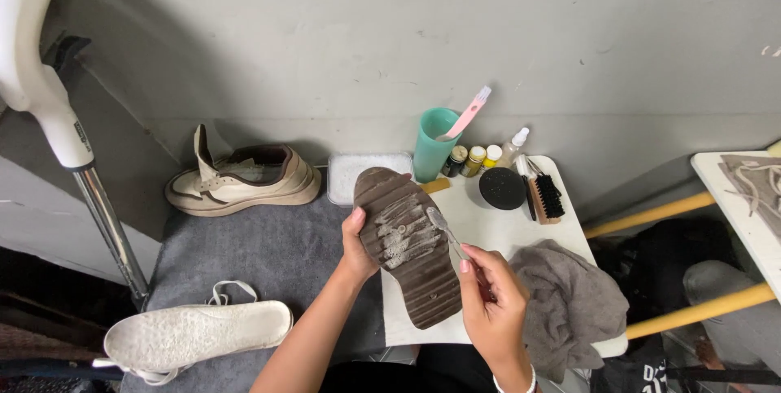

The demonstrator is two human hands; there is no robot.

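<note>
Open stretch of grey mat (268, 255) between the beige shoe (244, 177) at the back and the white insole (195, 336) at the front left. Bare strip of white counter (496, 226) right of the upturned sole (407, 242), hemmed by the grey rag (569, 299) in front. Back edge crowded: teal cup (431, 145), small bottles (476, 157), black round tin (501, 188), black brush (547, 196), white tray (362, 173). Far left blocked by a crutch (73, 149).

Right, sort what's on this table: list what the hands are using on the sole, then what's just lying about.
In use:
left hand gripping the upturned brown shoe
right hand holding a small brush against the foamy sole

Lying about:
beige shoe
white insole
teal cup with pink toothbrush
small bottles
round black tin
black bristle brush
grey cloth
</note>
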